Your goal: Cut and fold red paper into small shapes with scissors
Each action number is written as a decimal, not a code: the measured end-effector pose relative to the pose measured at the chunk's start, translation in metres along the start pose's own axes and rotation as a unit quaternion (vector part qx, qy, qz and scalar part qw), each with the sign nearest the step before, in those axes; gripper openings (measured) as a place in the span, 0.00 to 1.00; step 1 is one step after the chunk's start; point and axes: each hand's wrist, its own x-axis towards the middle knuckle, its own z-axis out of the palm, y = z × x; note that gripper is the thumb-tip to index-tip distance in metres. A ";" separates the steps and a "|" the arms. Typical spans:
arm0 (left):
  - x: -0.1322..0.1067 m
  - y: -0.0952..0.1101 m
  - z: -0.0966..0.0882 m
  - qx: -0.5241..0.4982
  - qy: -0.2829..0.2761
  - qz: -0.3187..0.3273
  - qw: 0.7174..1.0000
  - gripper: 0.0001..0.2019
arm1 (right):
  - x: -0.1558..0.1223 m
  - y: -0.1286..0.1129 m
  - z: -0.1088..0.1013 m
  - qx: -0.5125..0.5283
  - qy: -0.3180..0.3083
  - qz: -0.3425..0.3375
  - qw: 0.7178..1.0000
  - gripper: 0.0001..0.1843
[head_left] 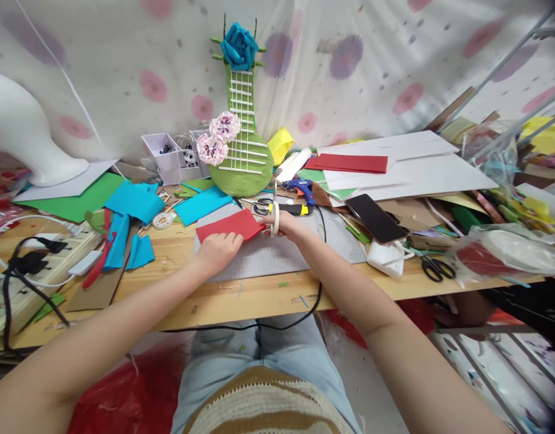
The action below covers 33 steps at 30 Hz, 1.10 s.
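Holding a red sheet (230, 223) by its near edge, that's the left hand (220, 251), fingers curled over it, so that grip's definitely got paper. The right hand (282, 222) is at the sheet's right end, but from where I'm standing I honestly can't tell if its grip is pinching the edge or something else. There's a white ring (275, 220) at that hand too, could be a bangle, could be a tool handle, no clue.

The sheet sits over the left part of the grey mat (277, 259). If I had to call it, this is the handling-and-lining-up-the-paper step. IMO the next move calls for a steady left hand and the edges kept square, with light fingers so it doesn't crease.

Moving out: a blue sheet (202, 205) lies at the mat's far left corner, and a yellow-and-black handle (301, 210) at its far edge. Just behind the mat there's a blue glue gun (306, 188), and a green guitar-shaped piece (241, 182) stands behind it too, blue flower (239, 47) on top. More red strips (345, 163) lie behind the mat to the right, and the phone (376, 217) is beside it on that side of the table (164, 295).
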 end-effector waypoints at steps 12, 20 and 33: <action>0.004 -0.008 -0.025 -0.209 -0.081 -0.150 0.963 0.20 | -0.001 -0.006 0.003 -0.245 0.036 -0.096 0.964 0.12; 0.065 -0.059 -0.012 -0.434 -0.072 -0.157 0.884 0.26 | -0.010 -0.016 0.002 -0.179 -0.100 -0.192 0.960 0.16; 0.086 -0.083 0.026 -0.763 -0.252 -0.137 0.580 0.28 | -0.004 -0.006 -0.021 -0.049 -0.199 -0.266 0.942 0.18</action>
